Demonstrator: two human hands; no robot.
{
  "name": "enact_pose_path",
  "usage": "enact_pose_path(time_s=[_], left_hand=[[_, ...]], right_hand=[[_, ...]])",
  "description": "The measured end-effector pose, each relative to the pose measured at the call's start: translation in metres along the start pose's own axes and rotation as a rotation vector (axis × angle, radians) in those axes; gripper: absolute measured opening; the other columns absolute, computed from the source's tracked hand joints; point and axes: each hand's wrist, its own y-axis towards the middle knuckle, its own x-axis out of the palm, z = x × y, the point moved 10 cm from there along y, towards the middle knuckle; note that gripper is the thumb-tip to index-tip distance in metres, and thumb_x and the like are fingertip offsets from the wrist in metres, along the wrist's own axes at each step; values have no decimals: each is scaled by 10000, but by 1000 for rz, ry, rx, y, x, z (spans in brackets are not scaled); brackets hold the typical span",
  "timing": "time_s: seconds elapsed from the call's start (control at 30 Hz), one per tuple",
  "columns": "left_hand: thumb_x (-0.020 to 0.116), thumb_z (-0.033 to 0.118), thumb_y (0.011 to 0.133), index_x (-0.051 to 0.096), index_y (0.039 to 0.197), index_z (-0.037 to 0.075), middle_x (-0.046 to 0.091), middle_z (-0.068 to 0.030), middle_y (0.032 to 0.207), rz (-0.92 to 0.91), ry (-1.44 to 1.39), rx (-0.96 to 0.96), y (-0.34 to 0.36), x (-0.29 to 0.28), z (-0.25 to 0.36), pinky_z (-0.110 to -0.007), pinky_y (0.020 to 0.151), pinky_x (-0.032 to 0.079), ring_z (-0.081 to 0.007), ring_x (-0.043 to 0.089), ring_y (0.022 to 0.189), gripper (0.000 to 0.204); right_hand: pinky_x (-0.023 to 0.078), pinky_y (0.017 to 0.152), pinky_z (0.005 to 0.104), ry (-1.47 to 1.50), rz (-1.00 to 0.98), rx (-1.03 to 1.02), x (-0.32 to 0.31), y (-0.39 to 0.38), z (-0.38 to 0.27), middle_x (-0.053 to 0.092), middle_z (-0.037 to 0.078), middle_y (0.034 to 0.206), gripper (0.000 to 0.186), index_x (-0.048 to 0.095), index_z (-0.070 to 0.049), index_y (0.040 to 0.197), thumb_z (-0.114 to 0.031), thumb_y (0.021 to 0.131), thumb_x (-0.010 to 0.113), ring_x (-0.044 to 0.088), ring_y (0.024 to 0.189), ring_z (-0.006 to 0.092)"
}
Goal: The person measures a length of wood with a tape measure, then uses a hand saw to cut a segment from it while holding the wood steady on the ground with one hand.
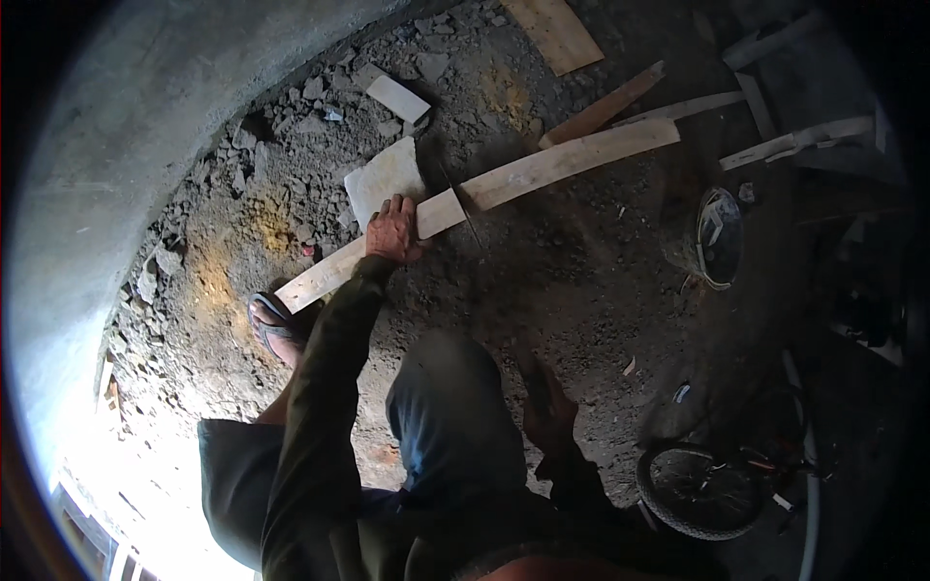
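A long pale wooden plank point(567, 165) lies diagonally on rubble and dirt, its left end by my sandalled foot point(271, 324). My left hand point(392, 232) grips it left of its middle, beside a pale stone slab point(383, 179). A thin dark blade-like line point(459, 203) crosses the plank just right of that hand. My right hand point(547, 412) is low, beside my right knee, closed round a dark elongated tool point(533, 378), blurred and too dim to name.
Loose boards point(552, 34) and a short offcut point(392, 92) lie beyond. A bucket point(717, 237) sits at right, above a bicycle wheel point(697, 489) and a pipe point(809, 465). A concrete wall point(97, 184) curves along the left, with rubble at its foot.
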Motion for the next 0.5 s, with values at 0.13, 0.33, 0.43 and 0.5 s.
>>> enact_pose_path(time_s=[0.13, 0.33, 0.43, 0.5], left_hand=[[762, 358, 573, 438, 1054, 43, 487, -148, 1023, 72, -39, 53, 17, -1, 18, -459, 770, 462, -344, 515, 976, 660], [780, 413, 565, 431, 1080, 29, 486, -155, 1031, 46, 4, 8, 1, 5, -6, -453, 791, 460, -346, 506, 980, 731], [777, 375, 554, 438, 1061, 50, 485, -140, 1026, 82, -7, 35, 9, 4, 7, -449, 772, 466, -334, 511, 979, 691], [772, 328, 544, 445, 1034, 71, 486, -124, 1013, 90, -6, 76, 15, 6, 24, -446, 749, 472, -323, 519, 973, 643]], right_hand=[[460, 862, 307, -114, -111, 300, 20, 52, 78, 600, 186, 1122, 439, 459, 21, 1276, -47, 845, 502, 588, 1045, 203], [485, 828, 345, -203, 28, -147, 7, -2, 42, 607, 196, 1095, 430, 484, 19, 1245, -87, 833, 545, 599, 1036, 267], [478, 855, 345, -409, -5, -186, 9, 33, 43, 587, 211, 1144, 456, 460, 20, 1268, -89, 833, 541, 587, 1064, 266], [475, 859, 340, -214, -116, 183, 13, 73, 37, 579, 208, 1166, 462, 453, 19, 1277, -95, 836, 535, 585, 1072, 258]])
